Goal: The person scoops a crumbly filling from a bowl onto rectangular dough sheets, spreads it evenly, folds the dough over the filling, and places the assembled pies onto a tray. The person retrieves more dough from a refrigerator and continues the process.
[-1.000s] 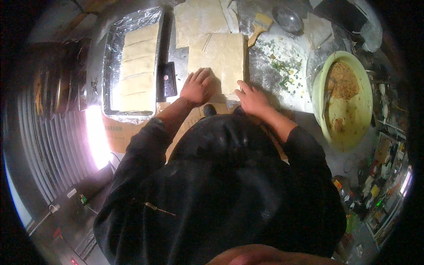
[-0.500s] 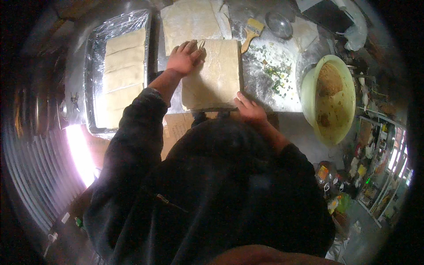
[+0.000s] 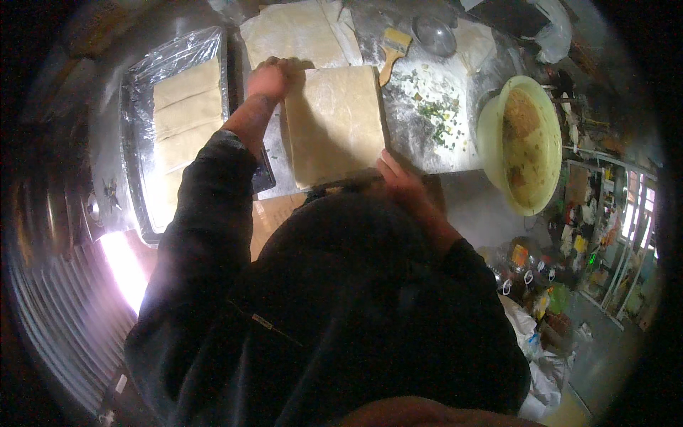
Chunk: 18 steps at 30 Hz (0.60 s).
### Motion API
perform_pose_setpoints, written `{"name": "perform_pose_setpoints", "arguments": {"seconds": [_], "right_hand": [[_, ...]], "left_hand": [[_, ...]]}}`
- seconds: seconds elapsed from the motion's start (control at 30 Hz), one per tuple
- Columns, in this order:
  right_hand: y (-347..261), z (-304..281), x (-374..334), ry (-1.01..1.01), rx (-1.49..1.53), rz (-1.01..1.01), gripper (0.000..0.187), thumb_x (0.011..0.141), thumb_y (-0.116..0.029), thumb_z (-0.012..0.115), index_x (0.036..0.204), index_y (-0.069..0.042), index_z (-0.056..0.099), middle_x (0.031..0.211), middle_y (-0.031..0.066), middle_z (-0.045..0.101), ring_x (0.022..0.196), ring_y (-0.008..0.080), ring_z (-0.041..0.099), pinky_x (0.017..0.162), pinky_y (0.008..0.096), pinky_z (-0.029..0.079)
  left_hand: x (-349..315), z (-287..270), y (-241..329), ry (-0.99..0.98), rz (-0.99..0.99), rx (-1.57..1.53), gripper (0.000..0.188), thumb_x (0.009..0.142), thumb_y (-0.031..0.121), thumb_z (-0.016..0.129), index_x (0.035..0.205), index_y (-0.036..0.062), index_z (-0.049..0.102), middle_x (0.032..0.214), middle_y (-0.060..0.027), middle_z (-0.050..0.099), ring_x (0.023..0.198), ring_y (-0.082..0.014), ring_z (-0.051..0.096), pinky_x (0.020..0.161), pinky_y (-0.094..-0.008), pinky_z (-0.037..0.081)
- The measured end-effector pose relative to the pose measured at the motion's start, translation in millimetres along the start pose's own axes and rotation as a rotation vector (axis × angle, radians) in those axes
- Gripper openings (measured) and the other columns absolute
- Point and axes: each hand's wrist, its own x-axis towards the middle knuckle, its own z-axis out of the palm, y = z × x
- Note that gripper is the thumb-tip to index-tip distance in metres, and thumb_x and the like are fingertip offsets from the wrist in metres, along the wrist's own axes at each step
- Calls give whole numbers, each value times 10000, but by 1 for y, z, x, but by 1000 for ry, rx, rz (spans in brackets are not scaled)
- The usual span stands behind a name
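Note:
A thick, pale, rectangular slab of folded dough (image 3: 336, 124) lies in front of me at the table's near edge. My left hand (image 3: 270, 78) is closed at its far left corner, the fingers curled over the edge and partly hidden. At the near right corner my right hand (image 3: 400, 178) grips the slab's edge, fingertips on the side and the rest out of sight below. Behind the slab lie more flat dough sheets (image 3: 292, 35), partly covered by it.
Left of the dough stands a plastic-lined tray (image 3: 135, 85) with several dough strips (image 3: 186, 114). To the right are a wooden-handled brush (image 3: 393, 53), a clear bowl (image 3: 434, 37), chopped greens (image 3: 442, 117) on floured table, and a large yellow-green basin (image 3: 491, 142) with filling inside.
My left hand has shifted from lying spread on top of the slab to its far left corner, fingers now curled. The slab has turned slightly. The whole view has shifted a little.

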Motion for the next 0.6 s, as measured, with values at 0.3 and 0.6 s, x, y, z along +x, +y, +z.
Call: {"name": "perform_pose_setpoints", "arguments": {"seconds": [0.3,0.6], "right_hand": [[-5,-4,7,-40,154,109,379,896,-174,666,1267,-97,668,1418,116,620,1081,309,709,860,399,605],[-14,5,27,-176,34,227,347,925,-201,636,1264,-136,676,1343,65,656,1058,315,705,861,442,590]], "left_hand": [[-99,15,75,124,624,-214,613,982,432,590,1518,160,471,1574,-187,432,1459,-403,403,1226,-575,265],[-129,24,79,-82,461,-54,751,1003,572,483,1615,164,333,1708,-168,200,1581,-356,176,1276,-541,119]]}}
